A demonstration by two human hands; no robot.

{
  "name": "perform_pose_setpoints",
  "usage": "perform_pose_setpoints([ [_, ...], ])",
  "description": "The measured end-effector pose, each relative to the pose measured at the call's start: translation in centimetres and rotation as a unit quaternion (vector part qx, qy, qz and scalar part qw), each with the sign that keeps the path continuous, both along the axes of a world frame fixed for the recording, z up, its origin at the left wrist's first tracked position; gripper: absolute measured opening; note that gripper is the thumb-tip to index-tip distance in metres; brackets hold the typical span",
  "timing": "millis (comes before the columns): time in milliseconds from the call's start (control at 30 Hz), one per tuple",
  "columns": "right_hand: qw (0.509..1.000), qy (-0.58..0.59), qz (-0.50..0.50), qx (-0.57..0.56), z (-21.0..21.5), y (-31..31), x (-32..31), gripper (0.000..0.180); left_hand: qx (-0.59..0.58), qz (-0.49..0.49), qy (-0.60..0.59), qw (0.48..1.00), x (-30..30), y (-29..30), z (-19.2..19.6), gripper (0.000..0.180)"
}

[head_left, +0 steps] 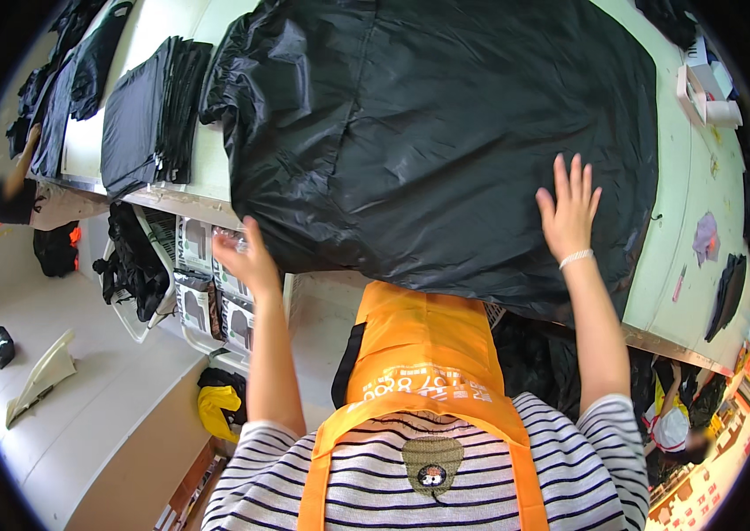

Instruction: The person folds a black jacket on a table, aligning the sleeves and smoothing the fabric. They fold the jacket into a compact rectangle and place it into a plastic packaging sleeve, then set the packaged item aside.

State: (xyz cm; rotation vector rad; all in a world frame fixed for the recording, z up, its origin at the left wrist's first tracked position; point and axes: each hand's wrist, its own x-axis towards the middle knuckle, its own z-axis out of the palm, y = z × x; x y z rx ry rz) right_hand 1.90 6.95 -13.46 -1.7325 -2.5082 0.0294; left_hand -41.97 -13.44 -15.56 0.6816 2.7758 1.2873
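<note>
Head view shows the right hand (pixel 569 208) pressed flat, fingers spread, on the black cloth (pixel 446 133) to pin it to the desk (pixel 689 221), while the left hand (pixel 246 257) grips the cloth's near-left edge, overhanging the desk, seemingly to keep it taut.

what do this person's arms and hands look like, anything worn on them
Both forearms are bare. The short sleeves of a black-and-white striped top end above the elbows. The right hand has a thin pale beaded bracelet at the wrist. The left hand shows no glove, ring or band.
</note>
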Motion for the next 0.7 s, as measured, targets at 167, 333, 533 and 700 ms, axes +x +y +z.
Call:
perform_pose_setpoints([
  [167, 0.998, -0.007, -0.033, -0.043, -2.3, -7.4, -2.0, 0.061, 0.019, -0.031, -0.273, 0.961, 9.3, -6.7, -4.6, 0.065],
  [333, 0.999, -0.008, -0.038, -0.015, -2.6, -7.7, -2.5, 0.06, 0.145, 0.014, -0.542, 0.828, 5.0, -4.2, -6.2, 0.073],
  [533, 0.998, -0.013, -0.062, -0.013, -2.8, -7.9, -2.3, 0.06, -0.04, 0.048, -0.374, 0.925, -4.6, -7.6, -2.3, 0.069],
  [700, 0.998, 0.0, -0.052, -0.042, -2.2, -7.5, -1.6, 0.059, -0.126, 0.122, -0.439, 0.881, -5.4, -8.9, -6.5, 0.062],
])
